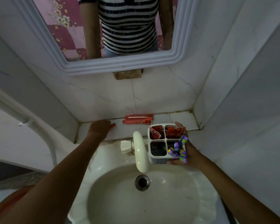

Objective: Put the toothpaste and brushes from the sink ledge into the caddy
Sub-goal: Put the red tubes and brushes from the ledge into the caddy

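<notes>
My right hand (187,152) holds a white four-compartment caddy (157,159) just right of the tap. Its two far compartments hold red toothpaste tubes (174,132), and the near right one holds several purple-packaged brushes (179,150). Two red toothpaste tubes (138,119) lie side by side on the tiled ledge (181,119) against the wall. My left hand (99,129) rests on the ledge to their left, closed over a small red item (113,125) that pokes out past the fingers; most of it is hidden.
A cream tap (140,151) arches over the white basin (120,199) with its drain (142,182) below. A framed mirror (120,65) hangs above the ledge. Tiled walls close in on both sides, and a white pipe (50,143) runs down at the left.
</notes>
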Motion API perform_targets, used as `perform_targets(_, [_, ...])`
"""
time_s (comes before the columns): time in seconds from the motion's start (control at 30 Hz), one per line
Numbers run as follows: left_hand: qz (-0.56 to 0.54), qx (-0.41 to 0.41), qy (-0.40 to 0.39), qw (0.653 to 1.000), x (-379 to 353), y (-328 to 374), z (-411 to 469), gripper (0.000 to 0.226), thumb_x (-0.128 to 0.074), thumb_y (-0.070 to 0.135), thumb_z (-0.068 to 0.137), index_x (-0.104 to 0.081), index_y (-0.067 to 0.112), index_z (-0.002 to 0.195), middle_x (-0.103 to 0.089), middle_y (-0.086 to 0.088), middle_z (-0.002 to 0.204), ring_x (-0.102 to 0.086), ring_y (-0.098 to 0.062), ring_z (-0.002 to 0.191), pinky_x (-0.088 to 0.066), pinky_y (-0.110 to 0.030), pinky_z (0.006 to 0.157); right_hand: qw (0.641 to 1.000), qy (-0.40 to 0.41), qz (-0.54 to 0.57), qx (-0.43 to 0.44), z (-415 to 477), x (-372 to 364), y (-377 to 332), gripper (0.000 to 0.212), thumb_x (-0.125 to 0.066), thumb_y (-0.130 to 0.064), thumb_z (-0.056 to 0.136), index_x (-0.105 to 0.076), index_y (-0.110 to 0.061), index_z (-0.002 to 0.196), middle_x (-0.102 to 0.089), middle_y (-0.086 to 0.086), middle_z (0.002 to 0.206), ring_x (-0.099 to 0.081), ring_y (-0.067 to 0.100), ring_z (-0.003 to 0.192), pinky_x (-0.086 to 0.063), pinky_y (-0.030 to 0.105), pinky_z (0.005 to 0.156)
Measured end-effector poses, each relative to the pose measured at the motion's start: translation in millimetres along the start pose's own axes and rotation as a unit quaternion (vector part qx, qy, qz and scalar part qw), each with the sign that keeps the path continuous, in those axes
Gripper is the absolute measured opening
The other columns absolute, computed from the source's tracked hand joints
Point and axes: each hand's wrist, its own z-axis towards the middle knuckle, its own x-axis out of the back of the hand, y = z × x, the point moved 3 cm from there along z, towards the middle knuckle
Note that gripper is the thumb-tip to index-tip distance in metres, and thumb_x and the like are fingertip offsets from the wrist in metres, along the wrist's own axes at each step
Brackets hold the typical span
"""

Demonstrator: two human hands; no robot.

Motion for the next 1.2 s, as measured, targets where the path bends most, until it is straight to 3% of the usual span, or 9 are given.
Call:
perform_targets(0.13, [-0.164, -0.016, 0.057, 0.985, 28.2, 26.3, -5.5, 0.035, -0.041, 0.041, 0.099, -0.063, 0.014, 0.101, -0.072, -0.012, 0.093, -0.068, -0.031, 0.082, -0.050, -0.033, 0.065, 1.000, -0.010, -0.026, -0.014, -0.8, -4.9, -0.7, 0.057, -0.080, -0.079, 0.040, -0.081, -0.026, 0.063, -0.078, -0.007, 0.061, -0.075, 0.006, 0.065, -0.065, 0.033, 0.065])
perform_targets(0.3, [-0.451, -0.098, 0.212, 0.862, 111.5, 62.6, -32.5, 0.021, -0.059, 0.023, 0.094, -0.063, 0.010, 0.109, -0.072, -0.004, 0.096, -0.071, -0.017, 0.084, -0.055, -0.025, 0.071, 1.000, -0.011, -0.020, -0.006, -1.4, -5.0, 0.6, 0.056, -0.083, -0.077, 0.032, -0.081, -0.029, 0.061, -0.079, -0.008, 0.062, -0.077, 0.007, 0.069, -0.066, 0.034, 0.060])
perform_targets(0.47, [-0.597, -0.173, 0.154, 0.768, 165.8, 100.7, -54.2, 0.019, -0.060, 0.023, 0.093, -0.062, 0.018, 0.111, -0.072, -0.006, 0.106, -0.073, -0.015, 0.091, -0.061, -0.032, 0.077, 1.000, -0.016, -0.024, -0.003, -2.1, -5.8, -0.3, 0.057, -0.081, -0.078, 0.037, -0.081, -0.026, 0.061, -0.077, -0.008, 0.060, -0.076, 0.008, 0.066, -0.066, 0.034, 0.061])
perform_targets(0.63, [-0.535, -0.230, 0.067, 0.810, 157.5, 135.6, -61.0, 0.013, -0.061, 0.016, 0.093, -0.064, 0.010, 0.104, -0.073, -0.005, 0.098, -0.074, -0.016, 0.085, -0.062, -0.034, 0.076, 0.998, 0.054, -0.014, -0.020, -0.7, 0.3, 2.3, 0.062, -0.075, -0.080, 0.043, -0.074, -0.019, 0.050, -0.070, -0.004, 0.050, -0.070, 0.013, 0.053, -0.064, 0.038, 0.061])
perform_targets(0.77, [-0.310, -0.218, 0.056, 0.924, 136.3, 144.2, -58.0, 0.026, -0.067, 0.030, 0.085, -0.070, 0.016, 0.106, -0.072, -0.002, 0.106, -0.066, -0.020, 0.097, -0.053, -0.033, 0.078, 0.996, 0.088, 0.016, -0.003, -1.2, 3.3, 3.7, 0.064, -0.036, -0.074, 0.083, -0.077, -0.033, 0.057, -0.071, -0.007, 0.052, -0.072, 0.013, 0.055, -0.064, 0.041, 0.064])
perform_targets(0.83, [-0.227, -0.210, 0.050, 0.950, 130.7, 142.7, -53.2, 0.032, -0.069, 0.041, 0.081, -0.072, 0.025, 0.109, -0.067, 0.005, 0.119, -0.061, -0.017, 0.106, -0.051, -0.038, 0.084, 0.998, 0.061, -0.002, 0.005, -2.9, -1.9, 1.0, 0.056, -0.044, -0.076, 0.076, -0.079, -0.035, 0.062, -0.076, -0.008, 0.059, -0.075, 0.012, 0.061, -0.065, 0.037, 0.060])
perform_targets(0.97, [-0.338, -0.168, -0.029, 0.926, 127.7, 119.9, -34.2, 0.048, -0.073, 0.053, 0.075, -0.067, 0.029, 0.116, -0.064, 0.006, 0.121, -0.058, -0.014, 0.111, -0.047, -0.035, 0.090, 0.999, 0.029, -0.041, 0.007, -4.5, -5.2, -0.8, 0.055, -0.078, -0.077, 0.042, -0.078, -0.024, 0.059, -0.075, -0.005, 0.058, -0.075, 0.012, 0.061, -0.065, 0.036, 0.060])
perform_targets(1.1, [-0.372, -0.128, -0.095, 0.914, 107.6, 92.3, -12.4, 0.078, -0.066, 0.075, 0.064, -0.062, 0.025, 0.125, -0.062, 0.002, 0.127, -0.058, -0.018, 0.114, -0.046, -0.036, 0.094, 0.997, 0.079, 0.023, 0.015, 3.8, 14.5, 6.6, 0.044, -0.062, -0.072, 0.063, -0.073, -0.030, 0.068, -0.074, -0.002, 0.060, -0.075, 0.019, 0.061, -0.064, 0.044, 0.059])
perform_targets(1.2, [-0.358, -0.131, -0.137, 0.914, 79.5, 86.7, -2.3, 0.076, -0.060, 0.075, 0.066, -0.060, 0.029, 0.127, -0.062, -0.001, 0.129, -0.058, -0.021, 0.115, -0.047, -0.037, 0.098, 0.994, 0.101, 0.045, 0.020, 7.5, 27.2, 11.8, 0.038, -0.048, -0.068, 0.078, -0.060, -0.034, 0.086, -0.078, -0.001, 0.068, -0.076, 0.020, 0.068, -0.064, 0.045, 0.060])
